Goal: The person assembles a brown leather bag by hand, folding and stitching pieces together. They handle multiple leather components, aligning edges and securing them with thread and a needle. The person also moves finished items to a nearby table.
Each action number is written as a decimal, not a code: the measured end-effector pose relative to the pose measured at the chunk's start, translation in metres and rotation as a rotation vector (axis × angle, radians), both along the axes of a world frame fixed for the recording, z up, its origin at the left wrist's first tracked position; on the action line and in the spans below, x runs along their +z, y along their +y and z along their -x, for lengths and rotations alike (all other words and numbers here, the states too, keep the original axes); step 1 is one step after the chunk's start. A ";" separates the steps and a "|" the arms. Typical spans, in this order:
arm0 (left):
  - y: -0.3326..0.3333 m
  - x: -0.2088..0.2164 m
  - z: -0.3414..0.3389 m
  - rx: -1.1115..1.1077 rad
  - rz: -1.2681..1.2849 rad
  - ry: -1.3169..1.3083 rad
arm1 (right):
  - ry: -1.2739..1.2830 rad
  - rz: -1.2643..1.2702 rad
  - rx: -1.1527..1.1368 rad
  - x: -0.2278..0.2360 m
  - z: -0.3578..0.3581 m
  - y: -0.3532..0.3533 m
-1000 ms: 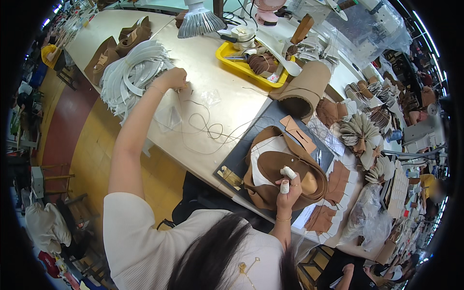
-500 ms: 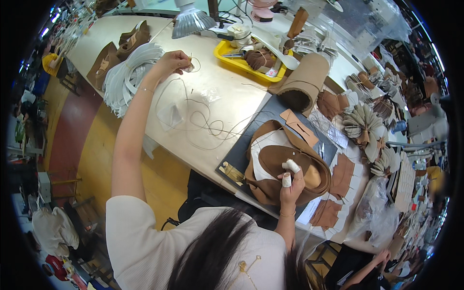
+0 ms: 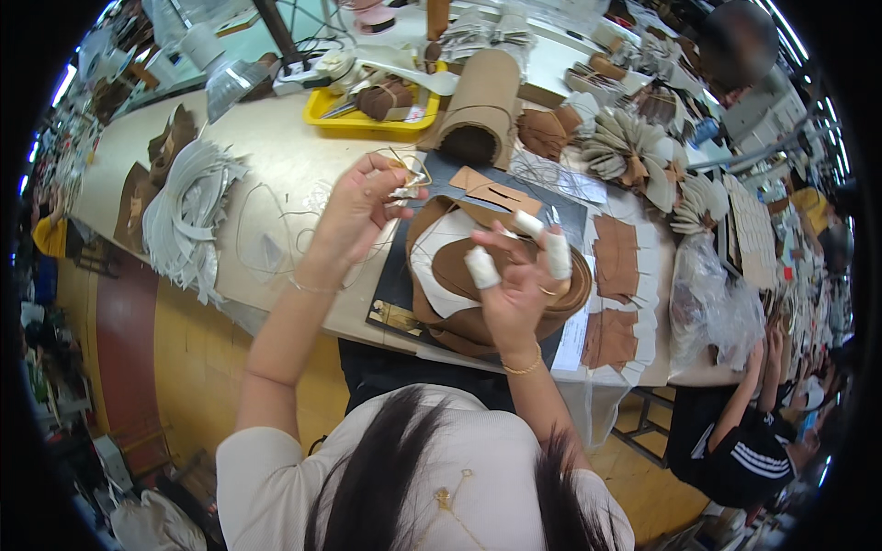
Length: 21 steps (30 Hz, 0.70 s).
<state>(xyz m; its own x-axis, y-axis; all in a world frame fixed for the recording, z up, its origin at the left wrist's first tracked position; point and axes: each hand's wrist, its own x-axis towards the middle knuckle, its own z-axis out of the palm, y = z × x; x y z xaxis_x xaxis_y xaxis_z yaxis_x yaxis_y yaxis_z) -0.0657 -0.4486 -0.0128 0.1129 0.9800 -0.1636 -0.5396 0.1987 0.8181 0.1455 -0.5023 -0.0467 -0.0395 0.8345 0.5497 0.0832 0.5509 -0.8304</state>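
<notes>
We see the left hand (image 3: 358, 207) raised over the tabletop (image 3: 276, 156), forearm rising from the lower edge and wrist bent, its thumb and fingertips pinched shut on a small pale piece (image 3: 407, 190) with thin thread (image 3: 276, 230) trailing from it; what the piece is we cannot tell. The right hand (image 3: 519, 285) hovers above the stack of brown leather (image 3: 450, 275), palm turned toward us, fingers spread and half curled, holding nothing we can make out. White tape wraps several of its fingertips (image 3: 481, 267), and a thin bracelet (image 3: 522, 367) circles the wrist.

The leather stack lies on a dark mat (image 3: 404, 294) at the near edge of the tabletop, just below both hands, with a white cut-out (image 3: 432, 253) layered in it. Loose thread loops lie on the bare surface left of the mat. Further left sits a heap of white strips (image 3: 188, 211), near the left edge. Toward the far edge we see a yellow tray (image 3: 344, 115) and, beside it, a brown roll (image 3: 478, 101) touching the mat's far corner. Flat brown pieces (image 3: 614, 248) lie right of the mat, and a clear plastic bag (image 3: 712, 294) sits at the right edge. Another person (image 3: 744, 441) in dark clothes is below that edge.
</notes>
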 end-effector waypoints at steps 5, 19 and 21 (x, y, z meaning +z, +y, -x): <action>-0.022 -0.006 -0.065 -0.017 0.108 -0.379 | 0.086 -0.198 -0.123 0.014 0.019 0.009; -0.030 0.001 -0.117 -0.059 0.020 -0.240 | 0.118 -0.186 -0.349 0.020 -0.051 -0.014; -0.024 0.005 -0.120 -0.070 0.028 -0.220 | 0.089 -0.124 -0.376 0.017 -0.074 -0.029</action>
